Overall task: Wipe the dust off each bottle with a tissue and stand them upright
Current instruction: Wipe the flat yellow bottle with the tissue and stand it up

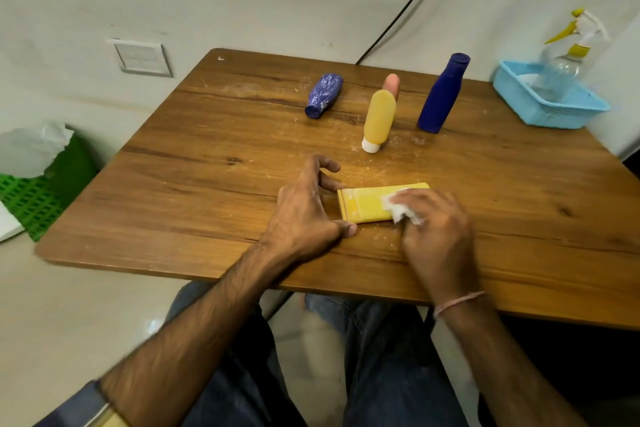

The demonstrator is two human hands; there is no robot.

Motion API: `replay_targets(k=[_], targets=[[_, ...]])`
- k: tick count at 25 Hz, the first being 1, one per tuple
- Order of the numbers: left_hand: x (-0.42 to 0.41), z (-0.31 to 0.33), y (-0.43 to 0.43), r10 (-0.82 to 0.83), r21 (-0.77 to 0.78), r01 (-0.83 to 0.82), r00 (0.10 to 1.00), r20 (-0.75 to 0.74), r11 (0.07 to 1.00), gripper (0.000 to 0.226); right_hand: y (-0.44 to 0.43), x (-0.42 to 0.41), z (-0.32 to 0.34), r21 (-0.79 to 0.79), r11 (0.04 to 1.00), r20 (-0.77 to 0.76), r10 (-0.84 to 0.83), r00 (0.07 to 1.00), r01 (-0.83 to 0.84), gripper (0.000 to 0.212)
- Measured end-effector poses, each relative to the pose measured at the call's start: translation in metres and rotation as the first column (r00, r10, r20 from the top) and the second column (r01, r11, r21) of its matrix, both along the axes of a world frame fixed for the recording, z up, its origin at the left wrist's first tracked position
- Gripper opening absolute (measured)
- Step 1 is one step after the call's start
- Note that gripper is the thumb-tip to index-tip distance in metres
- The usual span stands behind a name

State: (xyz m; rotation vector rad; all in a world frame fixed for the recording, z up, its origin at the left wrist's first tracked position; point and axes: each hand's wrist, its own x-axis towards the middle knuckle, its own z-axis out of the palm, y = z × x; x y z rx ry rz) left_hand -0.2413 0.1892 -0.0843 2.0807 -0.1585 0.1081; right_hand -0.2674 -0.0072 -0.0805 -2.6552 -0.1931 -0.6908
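A crumpled white tissue (401, 210) was pinched in the bent fingers of the right hand (438, 236) and pressed against the flat yellow tube (374, 204), which lay on its side near the front of the wooden table (173, 191). The tube was broad and rectangular, with a ridged cap end turned toward the left hand (306, 211). That end was braced by the left hand, whose fingers were spread, thumb at the near edge and fingertips at the far edge; nothing was enclosed by it. Pale dusty smears could be seen on the tube's smooth surface. A thin pinkish thread was worn around the right wrist.

Farther back, an orange-yellow tube (378, 121) with rounded shoulders was stood on its white cap, and a pinkish rounded shape was partly hidden behind it. To its right a matte dark blue bottle (441, 94) was stood upright. To the left a blue patterned bottle (323, 95) was lain on its side, its neck toward the viewer. White specks were scattered over the grained tabletop around them.

At the far right corner a light blue lattice basket (568, 114) was set, holding a clear spray bottle (568, 55) with a yellow and white trigger. A green perforated crate (38, 198) with white tissue in it was placed left of the table.
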Motion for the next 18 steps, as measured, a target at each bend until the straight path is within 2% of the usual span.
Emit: replay_targets(k=[2,3,4,7,8,9,12,14,15,18], targets=[[0.002,0.000,0.000,-0.003,0.013,0.003,1.000,-0.009,1.000,0.088,-0.013,0.008,0.006,0.047,0.980,0.006,-0.193,0.981,0.193,0.037],[0.002,0.000,-0.001,-0.001,0.011,0.001,1.000,-0.009,1.000,0.088,-0.003,0.008,0.008,0.063,0.974,0.021,-0.217,0.976,0.216,0.037],[0.001,-0.001,-0.001,0.004,0.005,-0.004,1.000,-0.002,1.000,0.087,0.015,0.006,0.007,0.068,0.984,0.032,-0.170,0.985,0.167,0.036],[-0.001,-0.003,-0.001,0.005,-0.021,-0.004,0.999,0.054,1.000,0.076,0.060,-0.008,-0.001,0.064,0.986,-0.002,0.156,0.988,-0.156,0.036],[-0.001,-0.002,-0.002,0.004,-0.019,-0.003,0.998,0.062,1.000,0.075,0.058,-0.004,0.000,0.067,0.979,-0.014,0.193,0.981,-0.192,0.035],[-0.001,-0.001,-0.002,0.006,-0.007,-0.005,0.999,0.054,1.000,0.078,0.048,0.003,0.003,0.074,0.985,-0.036,0.158,0.987,-0.155,0.035],[0.002,-0.001,-0.002,0.007,0.019,-0.007,1.000,0.017,1.000,0.088,0.010,0.025,0.013,0.075,0.987,-0.115,-0.133,0.984,0.142,0.029],[0.003,-0.001,-0.002,0.003,0.015,-0.003,1.000,0.014,1.000,0.089,0.021,0.025,0.015,0.072,0.982,-0.105,-0.169,0.980,0.177,0.029],[0.003,-0.002,-0.003,-0.001,0.007,0.001,1.000,0.022,1.000,0.088,0.037,0.020,0.015,0.069,0.990,-0.102,-0.115,0.988,0.123,0.028],[0.002,-0.004,-0.001,-0.006,-0.024,0.007,0.998,0.070,1.000,0.079,0.066,0.005,0.005,0.073,0.979,-0.084,0.195,0.977,-0.189,0.038]])
